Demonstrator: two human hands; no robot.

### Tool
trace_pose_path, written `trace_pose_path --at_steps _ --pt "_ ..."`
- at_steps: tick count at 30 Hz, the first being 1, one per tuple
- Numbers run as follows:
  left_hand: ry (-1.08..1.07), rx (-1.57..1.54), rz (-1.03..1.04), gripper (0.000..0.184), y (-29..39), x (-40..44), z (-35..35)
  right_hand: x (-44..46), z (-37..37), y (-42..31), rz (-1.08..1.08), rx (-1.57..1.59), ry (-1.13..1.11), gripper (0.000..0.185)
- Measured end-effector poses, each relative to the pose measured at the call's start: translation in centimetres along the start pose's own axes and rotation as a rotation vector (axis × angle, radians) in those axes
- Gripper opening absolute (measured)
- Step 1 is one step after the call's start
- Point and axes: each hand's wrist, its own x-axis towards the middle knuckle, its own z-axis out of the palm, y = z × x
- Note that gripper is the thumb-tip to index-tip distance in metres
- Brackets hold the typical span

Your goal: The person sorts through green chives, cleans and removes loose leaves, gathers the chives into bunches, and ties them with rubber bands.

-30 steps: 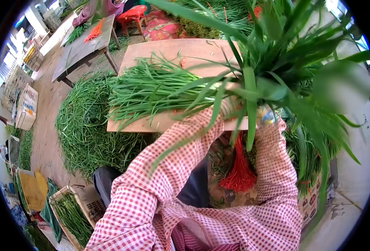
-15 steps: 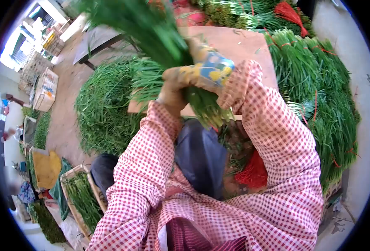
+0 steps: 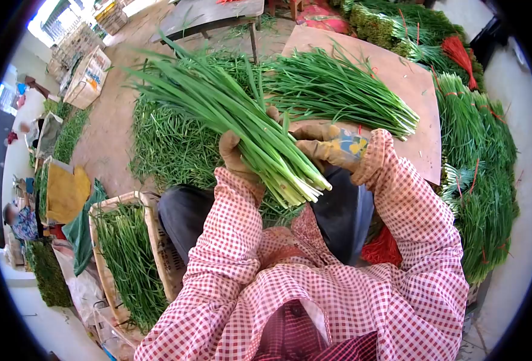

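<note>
A loose bunch of garlic chives (image 3: 242, 126) is held at a slant above my lap, leaves up to the left and pale cut ends down to the right. My left hand (image 3: 237, 157), in a soiled work glove, is closed around its left side near the stems. My right hand (image 3: 319, 144), in a similar glove with a blue and yellow patterned cuff, grips the other side; some of its fingers are hidden by the leaves. Just beyond, another bundle of chives (image 3: 344, 93) lies on a pinkish board (image 3: 422, 141).
Loose trimmed leaves (image 3: 169, 144) are heaped on the floor to the left. Tied chive bundles (image 3: 482, 180) are stacked on the right. A crate of greens (image 3: 124, 259) stands by my left leg. Red ties (image 3: 383, 248) lie low near my right knee. A dark table (image 3: 208, 18) stands behind.
The bunch, blurred and raised upright before, is now lowered and slanted, with its cut ends in plain sight. My hands have moved apart to either side of it. The view has shifted.
</note>
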Motion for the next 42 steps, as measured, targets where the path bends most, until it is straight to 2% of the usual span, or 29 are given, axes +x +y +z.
trace_pose_path --at_steps 1,3,5,7,8,10,12,13,14,17,18,20,22,23,24,26,27,28,29,31,32,33,34,37,38,39,40,41,42 --pt "-0.018 -0.012 0.003 0.066 0.2 0.0 -0.4 0.8 -0.3 0.7 0.035 0.017 -0.007 0.055" --pt "0.154 -0.033 0.065 0.065 0.7 -0.2 0.6 1.8 -0.4 2.3 0.083 0.069 0.020 0.060" --pt "0.088 -0.023 0.071 0.063 1.7 0.0 0.7 1.8 -0.5 2.6 0.118 0.298 0.000 0.071" --pt "0.187 0.062 0.085 0.057 1.9 0.0 1.6 2.3 -0.4 2.9 0.130 0.213 0.011 0.089" --pt "0.169 0.075 0.103 0.045 2.1 0.3 1.1 2.5 -0.3 3.0 0.137 0.170 0.016 0.099" --pt "0.221 0.068 0.138 0.040 1.5 1.1 0.8 2.1 1.2 -0.3 0.061 -0.172 0.069 0.107" --pt "0.369 0.092 0.147 0.026 0.8 1.7 0.9 2.6 3.0 1.0 -0.015 -0.495 0.274 0.119" --pt "0.408 0.088 0.171 0.020 0.4 1.8 1.0 1.6 3.7 0.3 0.126 -0.834 0.382 0.122" --pt "0.443 0.065 0.179 0.022 -0.2 1.8 1.3 1.7 3.6 2.8 0.005 -0.788 0.433 0.123" --pt "0.443 -0.004 0.161 0.022 -1.9 2.3 0.5 1.6 2.8 5.0 -0.072 -0.572 0.476 0.115" --pt "0.410 -0.048 0.141 0.021 -2.5 2.5 0.1 1.7 2.2 5.8 -0.143 -0.498 0.473 0.103" --pt "0.407 -0.071 0.097 0.021 -3.8 2.7 -0.1 1.5 1.7 5.9 -0.103 -0.430 0.492 0.095" --pt "0.347 -0.155 0.042 0.022 -5.3 3.9 -0.9 0.3 0.2 7.0 -0.039 -0.708 0.587 0.073" --pt "0.282 -0.185 -0.003 0.024 -5.8 4.5 -0.7 0.2 -0.5 7.0 -0.040 -0.608 0.620 0.069" --pt "0.315 -0.200 -0.021 0.024 -6.7 5.0 -0.4 0.1 -1.1 6.8 -0.045 -0.508 0.653 0.066" --pt "0.366 -0.151 -0.034 0.026 -7.6 6.7 0.3 -1.9 -3.7 4.9 0.147 -0.742 0.608 0.065" --pt "0.384 -0.086 -0.032 0.026 -7.5 7.9 1.5 -3.5 -6.2 3.5 0.245 -0.985 0.504 0.064" --pt "0.603 -0.024 0.039 0.028 -7.6 9.5 2.7 -3.8 -9.5 5.7 0.248 -0.992 0.502 0.063" --pt "0.518 -0.086 -0.054 0.029 -5.9 10.7 2.4 -4.8 -10.8 3.3 0.277 -1.002 0.499 0.062" --pt "0.694 -0.023 -0.038 0.029 -3.2 13.5 4.1 -7.1 -14.0 1.3 0.362 -1.137 0.489 0.063" --pt "0.632 -0.070 -0.105 0.027 -1.2 14.8 2.4 -8.1 -15.6 1.7 0.332 -1.120 0.504 0.063" --pt "0.644 0.102 -0.020 0.032 0.3 15.9 0.7 -8.8 -16.9 2.5 0.300 -1.103 0.518 0.063" --pt "0.719 0.106 -0.038 0.035 2.5 16.8 -0.5 -9.2 -17.9 3.4 0.298 -1.099 0.522 0.063" --pt "0.892 0.572 0.065 0.056 8.0 16.8 -0.7 -9.3 -19.3 7.0 0.620 -1.031 0.483 0.065" --pt "0.854 0.774 0.135 0.060 9.6 16.6 -2.0 -9.5 -20.0 8.2 0.591 -1.004 0.483 0.065" --pt "0.848 0.787 0.136 0.060 8.6 16.1 -0.4 -9.4 -20.3 8.6 0.560 -0.977 0.482 0.066" --pt "0.687 1.066 0.252 0.064 7.2 15.6 1.1 -9.4 -20.8 9.0 0.555 -0.964 0.484 0.066" --pt "0.504 1.331 0.367 0.067 6.0 15.4 2.3 -9.1 -20.9 8.4 0.586 -0.913 0.459 0.067" --pt "0.051 1.448 0.534 0.074 3.6 16.5 -1.0 -8.8 -21.1 8.0 0.618 -0.868 0.435 0.069"
